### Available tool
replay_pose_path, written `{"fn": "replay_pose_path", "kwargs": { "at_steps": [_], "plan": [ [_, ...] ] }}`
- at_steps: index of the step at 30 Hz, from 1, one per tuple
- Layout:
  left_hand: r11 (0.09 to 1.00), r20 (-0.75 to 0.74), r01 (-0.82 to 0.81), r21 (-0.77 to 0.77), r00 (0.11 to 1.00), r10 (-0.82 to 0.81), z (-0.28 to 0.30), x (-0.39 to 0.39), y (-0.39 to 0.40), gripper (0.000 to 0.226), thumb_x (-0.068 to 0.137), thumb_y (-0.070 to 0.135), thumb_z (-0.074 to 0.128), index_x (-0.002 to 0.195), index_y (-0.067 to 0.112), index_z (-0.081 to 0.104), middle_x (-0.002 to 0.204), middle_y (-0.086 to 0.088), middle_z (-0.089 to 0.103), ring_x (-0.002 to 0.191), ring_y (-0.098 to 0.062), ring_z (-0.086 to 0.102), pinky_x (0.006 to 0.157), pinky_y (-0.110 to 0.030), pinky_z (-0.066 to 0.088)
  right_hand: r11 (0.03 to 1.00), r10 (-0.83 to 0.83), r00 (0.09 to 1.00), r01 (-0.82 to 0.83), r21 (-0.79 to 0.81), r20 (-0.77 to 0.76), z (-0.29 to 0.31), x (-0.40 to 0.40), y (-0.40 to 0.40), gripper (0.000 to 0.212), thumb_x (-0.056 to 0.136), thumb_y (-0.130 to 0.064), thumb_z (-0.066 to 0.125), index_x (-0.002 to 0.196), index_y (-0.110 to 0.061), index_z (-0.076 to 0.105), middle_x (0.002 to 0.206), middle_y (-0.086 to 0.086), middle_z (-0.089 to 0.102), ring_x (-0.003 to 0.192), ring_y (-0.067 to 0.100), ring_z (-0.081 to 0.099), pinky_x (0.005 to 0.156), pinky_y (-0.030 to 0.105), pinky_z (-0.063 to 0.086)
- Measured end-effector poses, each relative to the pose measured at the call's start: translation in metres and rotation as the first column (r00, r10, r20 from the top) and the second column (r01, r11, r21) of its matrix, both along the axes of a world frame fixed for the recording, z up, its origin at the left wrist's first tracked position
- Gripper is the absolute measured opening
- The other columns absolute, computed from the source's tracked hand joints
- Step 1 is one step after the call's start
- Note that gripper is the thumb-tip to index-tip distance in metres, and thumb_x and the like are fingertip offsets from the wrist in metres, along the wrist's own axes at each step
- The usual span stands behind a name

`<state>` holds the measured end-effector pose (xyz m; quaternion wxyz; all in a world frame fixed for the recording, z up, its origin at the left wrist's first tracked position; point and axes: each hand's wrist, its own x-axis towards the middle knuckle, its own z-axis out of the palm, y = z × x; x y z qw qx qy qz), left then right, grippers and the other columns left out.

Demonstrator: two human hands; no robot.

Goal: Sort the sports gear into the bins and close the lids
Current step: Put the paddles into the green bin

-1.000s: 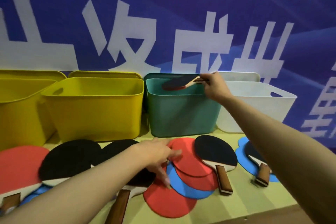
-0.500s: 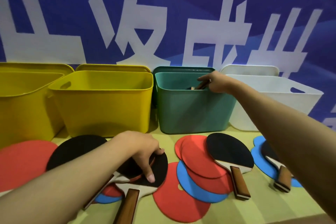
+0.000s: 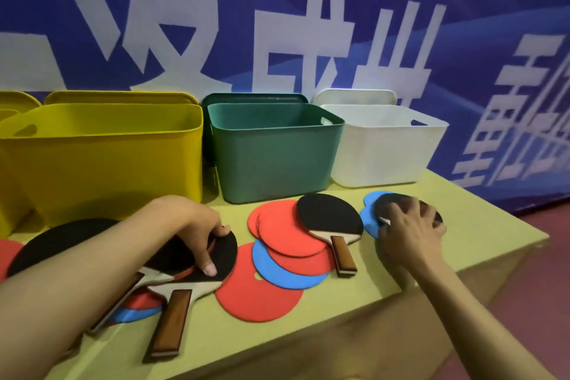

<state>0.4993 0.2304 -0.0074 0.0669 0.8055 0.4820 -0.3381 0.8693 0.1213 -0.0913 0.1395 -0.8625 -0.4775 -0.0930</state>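
Observation:
Several table-tennis paddles and flat red, blue and black discs lie on a yellow-green table [image 3: 481,225]. My left hand [image 3: 197,231] grips the rim of a black paddle [image 3: 223,251] that lies over a second paddle with a wooden handle [image 3: 169,324]. At the right, my right hand [image 3: 410,231] lies over another black paddle [image 3: 398,203] on a blue disc [image 3: 368,219], fingers curled onto its blade and its handle hidden. A third black paddle [image 3: 330,216] rests on red discs [image 3: 283,228]. Behind stand an open green bin [image 3: 277,160], yellow bin [image 3: 101,151] and white bin [image 3: 382,151].
Lids lean on the blue banner wall behind the bins: green lid [image 3: 256,97], white lid [image 3: 354,95], yellow lid [image 3: 120,97]. A second yellow bin [image 3: 6,108] shows at far left. A blue disc [image 3: 277,271] and red disc [image 3: 259,296] lie mid-table. The table's edge runs close on the front and right.
My right hand lowered a paddle into the green bin, came out without it and dropped onto the right black paddle. My left hand took hold of the left paddle's rim.

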Motion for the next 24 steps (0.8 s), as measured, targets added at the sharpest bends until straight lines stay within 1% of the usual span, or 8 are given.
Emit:
{"fn": "replay_pose_path", "kwargs": {
  "at_steps": [2,7,11,15,17,19,22,24],
  "plan": [
    [1.0,-0.001,-0.013,0.006,1.0,0.013,0.001,-0.001,-0.001,0.111,0.071,0.071,0.079,0.161,0.043,0.019,0.153,0.0,0.044,0.132,-0.027,0.05,0.104,-0.037,0.045,0.993,-0.064,0.997,0.061,-0.105,-0.032,-0.015,0.003,-0.005,0.04,0.095,-0.043,0.044,0.133,-0.029,0.048,0.139,0.009,0.038,0.125,0.038,0.035,0.098,0.054,0.039],
    [0.998,0.012,-0.057,0.024,0.998,0.057,-0.003,-0.003,-0.004,0.112,0.07,0.071,0.08,0.16,0.047,0.017,0.154,0.001,0.041,0.132,-0.028,0.049,0.104,-0.039,0.046,0.996,-0.055,0.98,0.04,-0.08,-0.191,-0.022,0.005,0.001,0.058,0.099,-0.031,0.043,0.153,-0.019,0.026,0.151,0.016,0.03,0.135,0.045,0.028,0.108,0.058,0.036],
    [0.998,0.01,-0.056,0.027,0.998,0.055,-0.003,0.001,-0.002,0.111,0.071,0.068,0.081,0.16,0.045,0.019,0.153,0.001,0.044,0.13,-0.027,0.051,0.104,-0.038,0.047,0.997,-0.063,0.996,0.065,0.036,-0.067,-0.037,-0.003,-0.004,0.051,0.099,-0.03,0.043,0.148,-0.015,0.042,0.15,0.019,0.042,0.134,0.045,0.033,0.113,0.054,0.034],
    [0.998,-0.005,-0.063,0.017,0.998,0.063,-0.002,0.004,0.0,0.113,0.067,0.069,0.083,0.159,0.047,0.021,0.152,0.002,0.044,0.129,-0.026,0.051,0.105,-0.039,0.048,0.994,-0.051,0.991,0.062,0.087,-0.124,-0.039,-0.006,-0.006,0.051,0.099,-0.032,0.045,0.149,-0.018,0.045,0.154,0.015,0.04,0.137,0.04,0.029,0.114,0.051,0.033],
    [0.998,-0.005,-0.061,0.026,0.998,0.061,-0.002,0.003,0.0,0.112,0.068,0.069,0.083,0.159,0.047,0.021,0.154,0.002,0.042,0.131,-0.027,0.05,0.105,-0.038,0.047,0.989,-0.037,0.989,0.057,0.138,-0.146,-0.04,-0.005,-0.007,0.051,0.097,-0.031,0.049,0.146,-0.018,0.048,0.154,0.015,0.039,0.135,0.039,0.029,0.112,0.051,0.036],
    [0.998,-0.004,-0.061,0.035,0.998,0.061,-0.004,0.002,-0.001,0.111,0.07,0.068,0.081,0.159,0.047,0.019,0.156,0.001,0.04,0.133,-0.027,0.049,0.103,-0.036,0.047,0.973,-0.099,0.983,0.128,0.19,-0.155,-0.041,-0.009,-0.01,0.052,0.091,-0.032,0.056,0.141,-0.019,0.049,0.149,0.014,0.036,0.128,0.039,0.031,0.104,0.054,0.039],
    [0.998,0.004,-0.058,0.036,0.998,0.058,-0.006,0.0,-0.002,0.111,0.071,0.067,0.081,0.16,0.047,0.017,0.155,0.001,0.04,0.133,-0.027,0.049,0.105,-0.039,0.046,0.941,-0.239,0.957,0.269,0.204,-0.162,-0.037,-0.018,-0.012,0.06,0.086,-0.038,0.058,0.139,-0.021,0.037,0.133,0.012,0.035,0.118,0.035,0.036,0.092,0.053,0.037],
    [0.997,0.011,-0.062,0.036,0.998,0.062,-0.007,0.0,-0.002,0.111,0.072,0.066,0.082,0.16,0.046,0.017,0.156,0.0,0.04,0.134,-0.028,0.048,0.106,-0.039,0.046,0.927,-0.255,0.945,0.299,0.228,-0.205,-0.038,-0.02,-0.012,0.063,0.087,-0.039,0.055,0.141,-0.016,0.033,0.124,0.014,0.044,0.112,0.034,0.046,0.088,0.05,0.035]
  ]
}}
